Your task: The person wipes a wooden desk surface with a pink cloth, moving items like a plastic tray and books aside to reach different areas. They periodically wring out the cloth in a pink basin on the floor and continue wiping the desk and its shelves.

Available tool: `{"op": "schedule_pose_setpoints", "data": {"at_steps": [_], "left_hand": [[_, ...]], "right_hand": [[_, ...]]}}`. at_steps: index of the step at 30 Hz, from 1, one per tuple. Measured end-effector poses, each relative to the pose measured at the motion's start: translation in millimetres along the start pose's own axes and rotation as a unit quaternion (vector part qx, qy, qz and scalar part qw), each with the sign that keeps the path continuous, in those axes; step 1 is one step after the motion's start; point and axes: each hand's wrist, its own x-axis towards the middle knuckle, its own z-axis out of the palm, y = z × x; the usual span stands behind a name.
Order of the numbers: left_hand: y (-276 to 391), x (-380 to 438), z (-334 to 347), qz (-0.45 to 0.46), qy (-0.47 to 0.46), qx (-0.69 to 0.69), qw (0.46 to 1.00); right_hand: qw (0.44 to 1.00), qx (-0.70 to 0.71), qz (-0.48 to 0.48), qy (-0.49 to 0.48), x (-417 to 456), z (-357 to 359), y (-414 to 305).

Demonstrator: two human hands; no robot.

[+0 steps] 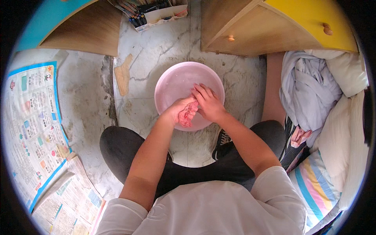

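A round pink plastic basin point(170, 85) stands on the marble-patterned floor between my feet, with what looks like water in it. Over its near part, my left hand point(179, 108) is closed around a crumpled pinkish-red cloth point(187, 116), which bulges out below the fingers. My right hand point(208, 102) lies close against the left one at the cloth's upper right side, its fingers extended and slightly apart over the basin. Whether the right palm also touches the cloth is hidden.
Wooden cabinets point(249, 32) stand ahead, beside a box of pens point(164, 17). A wood piece point(122, 76) lies left of the basin. Printed posters point(38, 123) line the left side. At right are a grey cloth point(311, 88) and a striped fabric point(314, 188).
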Motion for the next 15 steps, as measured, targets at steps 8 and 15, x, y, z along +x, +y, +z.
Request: {"op": "schedule_pose_setpoints", "data": {"at_steps": [8,15], "left_hand": [[19,-31,23,-0.102,-0.023,0.148,0.983],[17,-18,8,-0.061,0.086,0.648,0.754]], "right_hand": [[0.996,0.079,-0.004,-0.048,-3,12,25],[0.970,-0.059,0.136,-0.194,-5,31,21]]}}
